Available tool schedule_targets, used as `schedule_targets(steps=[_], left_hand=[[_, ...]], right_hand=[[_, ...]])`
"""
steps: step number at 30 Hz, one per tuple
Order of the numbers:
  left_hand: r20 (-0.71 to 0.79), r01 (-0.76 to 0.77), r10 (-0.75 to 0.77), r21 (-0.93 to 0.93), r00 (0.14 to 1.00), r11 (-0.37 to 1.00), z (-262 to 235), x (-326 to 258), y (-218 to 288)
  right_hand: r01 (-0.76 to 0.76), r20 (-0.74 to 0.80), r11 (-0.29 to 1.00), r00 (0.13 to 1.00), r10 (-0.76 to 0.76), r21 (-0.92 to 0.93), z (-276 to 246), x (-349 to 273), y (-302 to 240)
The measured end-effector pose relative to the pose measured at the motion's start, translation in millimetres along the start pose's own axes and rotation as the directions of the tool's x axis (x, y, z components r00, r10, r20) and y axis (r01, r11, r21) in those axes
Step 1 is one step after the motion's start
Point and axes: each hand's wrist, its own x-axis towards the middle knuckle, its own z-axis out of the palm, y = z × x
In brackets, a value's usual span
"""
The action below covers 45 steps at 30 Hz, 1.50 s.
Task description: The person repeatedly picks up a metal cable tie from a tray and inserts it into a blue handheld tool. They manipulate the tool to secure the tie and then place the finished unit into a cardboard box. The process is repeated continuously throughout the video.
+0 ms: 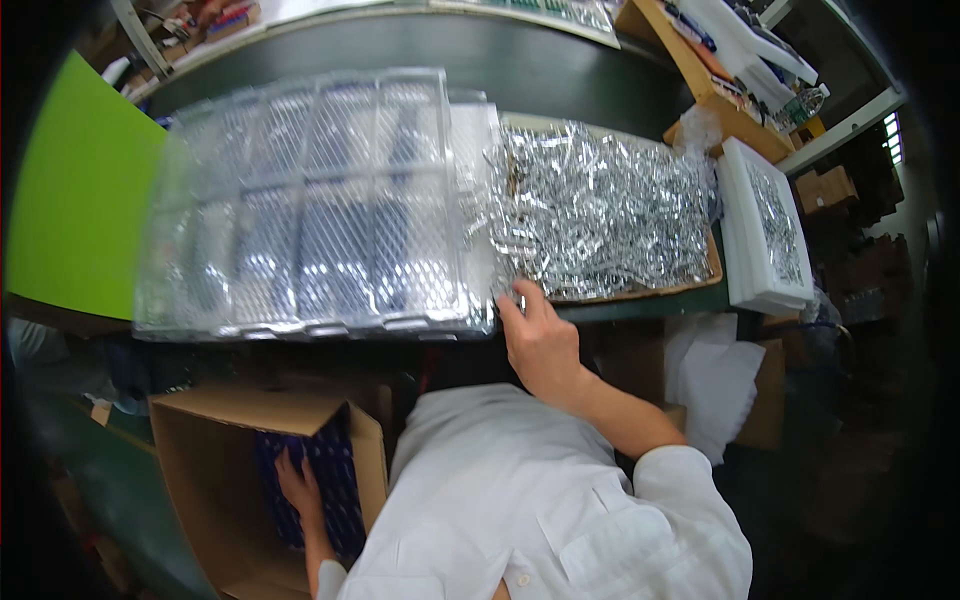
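My left hand (pixel 300 489) reaches down into an open cardboard box (pixel 200 460) at the lower left. Its fingers are stretched out, lying against dark blue patterned packs (pixel 343 480) inside. My right hand (pixel 543 343) is at the near edge of the table, by the right corner of a clear plastic compartment tray (pixel 300 200). Thumb and forefinger are pinched around something small and shiny that I cannot make out. Just beyond that hand lies a wide shallow carton heaped with small silvery metal parts (pixel 610 215). Dark blue shapes show through the tray.
A white foam tray (pixel 767 235) with more metal parts stands right of the heap. At the left rises a bright green panel (pixel 80 190). A wooden shelf (pixel 690 75) with tools stands at the back right. White sheet material (pixel 710 375) hangs below the table's right side.
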Motion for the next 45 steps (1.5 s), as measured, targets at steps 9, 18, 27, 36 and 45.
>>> schedule_targets(steps=[9, 18, 27, 36, 45], left_hand=[[0.097, 0.314, -0.786, -0.941, 0.611, 0.128, -97, 27, 127], [0.305, 0.233, -0.254, -0.932, 0.918, -0.279, -143, 90, 235], [0.478, 0.590, 0.479, -0.800, 0.736, -0.108, -138, 146, 384], [0.615, 0.700, 0.609, -0.701, 0.500, 0.133, -93, 130, 446], [0.621, 0.608, 0.619, -0.745, 0.481, 0.275, -73, 135, 460]], right_hand=[[-0.018, -0.001, 0.999, 1.000, 0.018, -0.029, 21, 6, 6], [-0.085, -0.166, 0.988, 0.980, 0.106, 0.130, 4, 17, 9], [-0.112, -0.164, 0.806, 0.954, 0.251, 0.582, -59, 35, 53], [-0.136, 0.022, 0.433, 0.966, 0.257, 0.891, -149, -2, 53], [-0.102, -0.054, 0.835, 0.986, 0.155, 0.541, -115, 10, 46]])
